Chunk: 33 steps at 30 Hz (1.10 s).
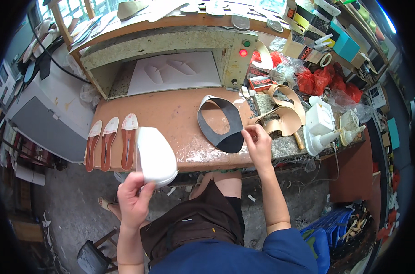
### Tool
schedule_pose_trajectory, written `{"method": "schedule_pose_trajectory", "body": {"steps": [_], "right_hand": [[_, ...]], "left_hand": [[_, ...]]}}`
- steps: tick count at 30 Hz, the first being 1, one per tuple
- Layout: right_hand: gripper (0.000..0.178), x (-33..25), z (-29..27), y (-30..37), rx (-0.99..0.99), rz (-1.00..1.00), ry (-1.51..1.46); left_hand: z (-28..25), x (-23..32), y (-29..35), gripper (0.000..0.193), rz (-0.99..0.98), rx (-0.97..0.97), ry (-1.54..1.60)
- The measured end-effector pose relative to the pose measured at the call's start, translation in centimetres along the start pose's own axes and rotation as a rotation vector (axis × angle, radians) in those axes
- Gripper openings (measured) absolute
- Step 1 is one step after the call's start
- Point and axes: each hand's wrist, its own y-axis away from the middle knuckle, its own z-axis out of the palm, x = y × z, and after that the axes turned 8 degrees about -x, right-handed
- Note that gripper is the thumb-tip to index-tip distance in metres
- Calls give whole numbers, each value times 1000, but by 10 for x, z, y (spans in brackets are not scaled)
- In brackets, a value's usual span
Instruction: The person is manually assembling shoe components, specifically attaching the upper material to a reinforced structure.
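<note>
My left hand (135,201) is closed, fingers and thumb pinching the lower end of a white rounded shoe piece (156,153). That piece is slightly blurred and hangs over the table's front edge, with what look like layered edges at its bottom. My right hand (258,145) pinches the right edge of a black shoe upper (236,142). This upper is a wide loop with a grey-toned inner side, lying on the brown work table (171,109). Left of the white piece, brown insoles with pale heel ends, namely one (129,141), another (109,142) and a third (93,145), lie in a row.
Behind the table top, a box-shaped machine (235,57) with a lit red light holds a white sheet (207,75) with cut pieces. Beige uppers (284,121) and a white dispenser (319,119) stand at the right. A stool (92,256) is at lower left.
</note>
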Motion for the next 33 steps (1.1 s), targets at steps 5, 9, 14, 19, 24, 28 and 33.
{"method": "schedule_pose_trajectory", "body": {"steps": [5,9,14,19,24,28,33], "right_hand": [[21,-50,18,20,-597,-68,-672],[10,-75,71,63,-638,235,-1293],[9,-93,92,74,-543,243,-1432],[10,-115,85,80,-555,160,-1362],[12,-108,77,79,-644,71,-1521],[17,-96,70,79,-898,106,-1572],[18,-97,73,97,-800,358,-1178]], "left_hand": [[31,-22,-16,7,-85,-25,89],[54,-45,0,10,-260,129,576],[44,-54,20,8,-295,164,687],[38,-39,23,13,-212,166,673],[19,-22,30,13,20,-96,255],[17,-22,39,13,239,-179,-132],[30,-33,55,32,204,-499,-476]]}}
